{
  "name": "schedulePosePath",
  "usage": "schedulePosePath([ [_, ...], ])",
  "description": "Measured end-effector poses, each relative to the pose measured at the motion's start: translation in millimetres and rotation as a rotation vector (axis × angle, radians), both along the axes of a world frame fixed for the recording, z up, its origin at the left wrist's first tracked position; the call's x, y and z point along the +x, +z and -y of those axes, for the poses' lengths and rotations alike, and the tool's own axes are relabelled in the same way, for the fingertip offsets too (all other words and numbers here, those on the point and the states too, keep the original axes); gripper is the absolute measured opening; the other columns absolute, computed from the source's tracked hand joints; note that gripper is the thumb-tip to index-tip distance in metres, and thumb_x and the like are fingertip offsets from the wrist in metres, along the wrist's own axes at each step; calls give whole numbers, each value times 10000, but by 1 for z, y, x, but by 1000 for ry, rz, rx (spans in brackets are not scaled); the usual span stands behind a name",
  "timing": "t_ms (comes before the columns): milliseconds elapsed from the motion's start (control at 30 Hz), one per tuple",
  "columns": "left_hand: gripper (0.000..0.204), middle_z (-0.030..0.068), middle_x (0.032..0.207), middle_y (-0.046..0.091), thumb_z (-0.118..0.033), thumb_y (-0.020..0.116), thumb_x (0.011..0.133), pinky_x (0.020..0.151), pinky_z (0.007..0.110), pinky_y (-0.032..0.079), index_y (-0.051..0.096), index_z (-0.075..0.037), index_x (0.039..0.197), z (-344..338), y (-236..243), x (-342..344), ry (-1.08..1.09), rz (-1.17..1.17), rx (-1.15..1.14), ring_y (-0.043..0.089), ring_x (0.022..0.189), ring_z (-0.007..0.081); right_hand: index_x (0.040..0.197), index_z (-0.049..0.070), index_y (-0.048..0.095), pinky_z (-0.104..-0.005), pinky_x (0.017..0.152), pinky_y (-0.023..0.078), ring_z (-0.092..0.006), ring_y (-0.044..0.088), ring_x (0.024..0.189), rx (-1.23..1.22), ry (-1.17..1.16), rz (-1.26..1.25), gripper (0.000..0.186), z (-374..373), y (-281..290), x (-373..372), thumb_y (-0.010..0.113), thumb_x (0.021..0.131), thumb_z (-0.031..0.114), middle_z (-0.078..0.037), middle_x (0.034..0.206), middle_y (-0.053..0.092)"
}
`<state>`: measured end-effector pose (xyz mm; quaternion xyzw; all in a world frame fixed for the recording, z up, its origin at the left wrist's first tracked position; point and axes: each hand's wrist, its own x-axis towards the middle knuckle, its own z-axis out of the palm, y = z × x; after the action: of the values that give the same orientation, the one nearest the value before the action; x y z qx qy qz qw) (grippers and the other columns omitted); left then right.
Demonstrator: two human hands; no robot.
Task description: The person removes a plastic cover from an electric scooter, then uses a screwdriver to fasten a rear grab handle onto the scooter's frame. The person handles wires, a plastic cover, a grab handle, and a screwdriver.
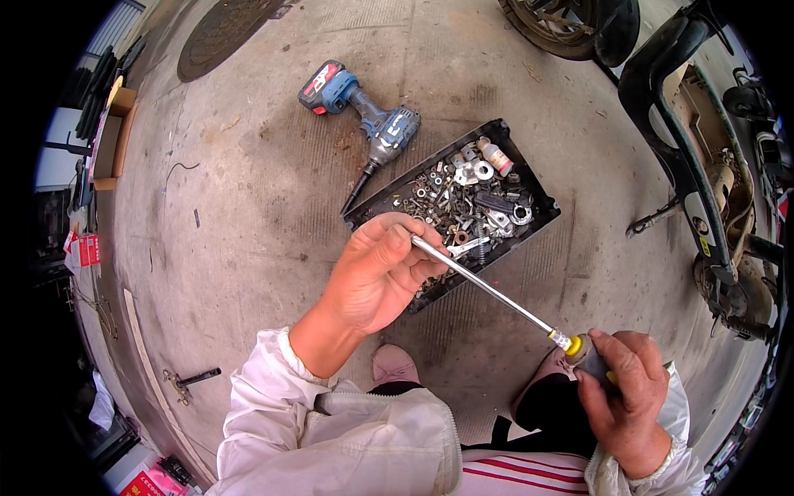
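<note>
A long screwdriver (496, 295) with a shiny steel shaft and a grey and yellow handle is held slantwise in front of me. My right hand (624, 397) is wrapped round its handle at the lower right. At the far end of the shaft, my left hand (376, 273) pinches the tip between thumb and fingers, so the tip itself is hidden. Beyond my left hand lies a black tray (542, 217) of mixed screws, nuts, washers and metal parts, with a small white bottle (495, 155) on top.
A blue cordless impact driver (389, 132) lies left of the tray, its long black bit near the tray's corner. At right stands a scooter frame (674, 124). A black-handled metal part (186, 382) rests on the floor at left, near a cardboard box (116, 136).
</note>
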<state>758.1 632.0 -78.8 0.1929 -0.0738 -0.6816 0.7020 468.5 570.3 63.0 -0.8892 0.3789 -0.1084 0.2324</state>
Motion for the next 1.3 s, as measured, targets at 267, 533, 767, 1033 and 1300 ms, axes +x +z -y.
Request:
schedulePosePath([
  [267,204,135,1078,669,-234,591,991,908,373,592,614,-41,1051,-2,2,6,-12,144,-25,697,995,262,1097,-52,672,-280,615,483,-173,606,700,1052,-377,201,339,-3,-4,-12,790,818,98,-113,842,633],
  [533,120,152,1004,708,-123,611,982,831,388,604,656,-15,1013,-3,4,4,17,193,91,707,924,236,1105,-51,670,-276,598,479,-149,598,686,183,-69,76,333,-6,-4,1,788,832,100,-99,843,633],
  [767,113,158,981,707,-120,630,969,815,389,615,645,-12,1000,-7,6,5,1,232,86,712,902,242,1112,-78,658,-286,529,457,-152,608,682,1322,-513,222,338,-1,-4,-14,776,860,112,-87,855,661],
  [1033,163,169,1049,708,-115,592,993,852,373,607,654,5,1085,-13,-3,2,-45,248,202,711,929,231,1034,-16,642,-240,648,455,-88,541,714,885,-359,150,231,-10,-13,-8,747,896,137,-40,812,635],
  [1300,295,185,1159,679,-146,546,1021,892,353,586,599,20,1259,-8,6,-1,-53,291,207,689,1034,244,1047,-21,619,-206,674,408,-50,457,742,1081,-481,167,185,-4,-17,-8,702,932,98,23,815,572],
])
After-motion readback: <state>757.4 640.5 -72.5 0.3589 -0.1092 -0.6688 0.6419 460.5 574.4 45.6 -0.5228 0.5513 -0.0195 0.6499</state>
